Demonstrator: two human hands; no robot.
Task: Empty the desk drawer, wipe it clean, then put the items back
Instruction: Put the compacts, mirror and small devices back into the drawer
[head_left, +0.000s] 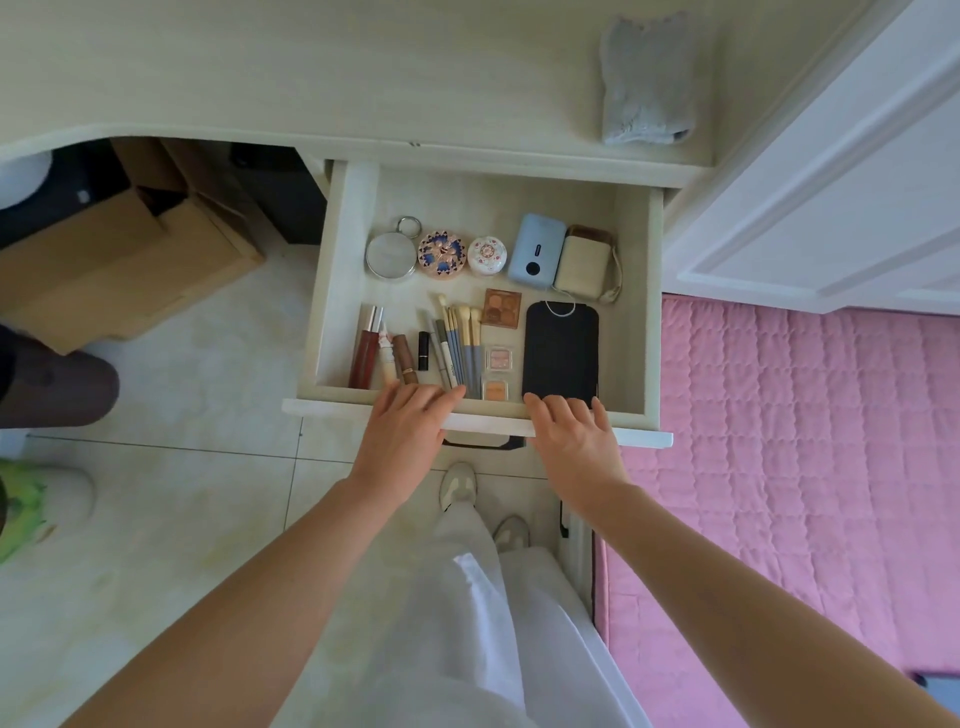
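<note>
Left hand (402, 431): grip spread, fingers straight, laid flat over the near rim of the drawer (340, 291), fingertips reaching just inside. Wrist low, forearm stretched forward from the lower left.

Right hand (574, 439): grip spread likewise, fingers resting on the same front rim, tips touching the near end of the black case (561, 348). Neither hand pinches anything.

Drawer: pulled fully out from under the counter (311, 78); bed (805, 441) close along its right side, open tiled floor (208, 374) to its left.

Contents, front row, just beyond the left fingertips: lip tubes (366, 348), makeup brushes (460, 343), two small pans (497, 371), then the black case. A brown palette (501, 307) lies behind the pans.

Back row, left to right: round mirror (390, 254), patterned compact (441, 254), white compact (487, 254), blue power bank (536, 249), beige pouch (582, 260).

Grey cloth (647, 78): folded on the counter, well apart from both hands, far right.
</note>
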